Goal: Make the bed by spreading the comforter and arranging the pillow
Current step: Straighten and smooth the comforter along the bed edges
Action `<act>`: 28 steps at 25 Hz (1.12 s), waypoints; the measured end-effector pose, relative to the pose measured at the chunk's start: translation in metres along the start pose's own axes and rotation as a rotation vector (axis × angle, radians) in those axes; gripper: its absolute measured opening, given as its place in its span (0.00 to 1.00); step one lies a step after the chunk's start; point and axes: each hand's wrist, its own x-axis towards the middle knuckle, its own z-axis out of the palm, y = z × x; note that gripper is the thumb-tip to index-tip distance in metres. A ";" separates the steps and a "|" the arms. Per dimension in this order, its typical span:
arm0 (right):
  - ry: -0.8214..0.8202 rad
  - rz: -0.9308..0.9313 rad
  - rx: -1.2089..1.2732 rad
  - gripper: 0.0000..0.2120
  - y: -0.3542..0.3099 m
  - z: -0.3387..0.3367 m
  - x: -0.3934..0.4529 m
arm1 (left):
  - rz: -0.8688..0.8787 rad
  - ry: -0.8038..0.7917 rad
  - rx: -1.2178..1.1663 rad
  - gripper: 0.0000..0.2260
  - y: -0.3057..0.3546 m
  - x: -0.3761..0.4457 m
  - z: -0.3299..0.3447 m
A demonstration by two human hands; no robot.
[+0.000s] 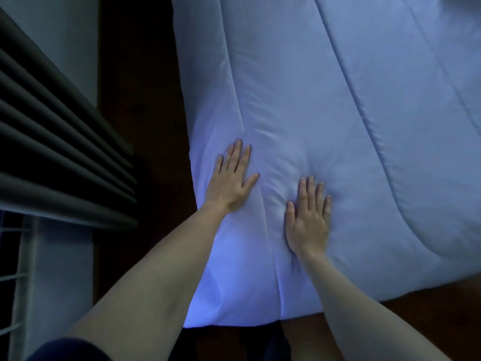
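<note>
Comforter, pale blue with stitched channels, lies spread over the bed and fills the view from 12 to 4 o'clock; its near edge hangs over dark flooring. Pleated dark curtain occupies 9 o'clock. Left hand, just left of centre toward 9 o'clock, lies palm-down on the comforter, fingers straight and slightly spread, gripping nothing. Right hand, just below centre toward 5 o'clock, presses flat into the fabric, fingers extended together, dimpling it.
</note>
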 end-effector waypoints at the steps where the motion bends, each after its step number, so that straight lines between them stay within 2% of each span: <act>1: -0.007 0.015 -0.012 0.30 -0.002 0.001 0.000 | 0.007 0.000 -0.020 0.33 -0.011 0.005 0.002; 4: -0.026 0.036 -0.060 0.30 -0.005 0.000 0.001 | -0.033 -0.021 -0.039 0.35 -0.035 0.005 0.002; 8: -0.088 0.070 -0.083 0.30 -0.010 -0.003 0.004 | -0.165 -0.168 0.003 0.35 -0.070 -0.008 -0.007; 13: -0.187 0.113 -0.105 0.32 -0.015 -0.015 0.007 | -0.066 -0.267 0.145 0.34 -0.100 -0.009 -0.050; 17: -0.248 0.173 -0.011 0.37 -0.042 -0.037 0.033 | 0.027 -0.295 0.221 0.33 -0.111 0.020 -0.114; 19: -0.267 0.106 0.029 0.37 -0.071 -0.049 0.067 | 0.044 -0.292 0.255 0.32 -0.112 0.042 -0.153; 24: -0.242 -0.115 0.068 0.27 -0.163 -0.113 0.218 | 0.054 -0.238 0.305 0.32 -0.109 0.125 -0.270; 28: -0.173 -0.263 0.033 0.31 -0.236 -0.194 0.348 | -0.002 -0.130 0.340 0.32 -0.119 0.197 -0.376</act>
